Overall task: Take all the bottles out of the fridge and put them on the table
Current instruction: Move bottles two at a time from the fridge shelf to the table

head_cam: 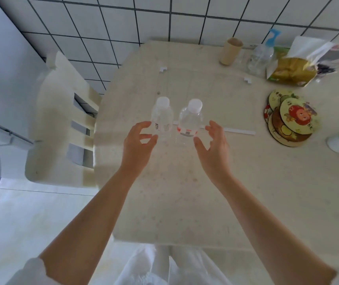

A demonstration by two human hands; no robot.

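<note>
Pale table (185, 192) is carrying 2 clear bottles (162, 118) side by side, upright. Left hand (137, 145) at 7 o'clock and right hand (213, 145) at 5 o'clock are hovering spread open, gripping nothing.

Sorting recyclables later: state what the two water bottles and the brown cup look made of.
Left bottle and right bottle: clear, glossy plastic, apparently; the table shows through them, and the caps are white and matte. Brown cup: looks like matte paper or cardboard, though it is too blurred to be sure.
</note>
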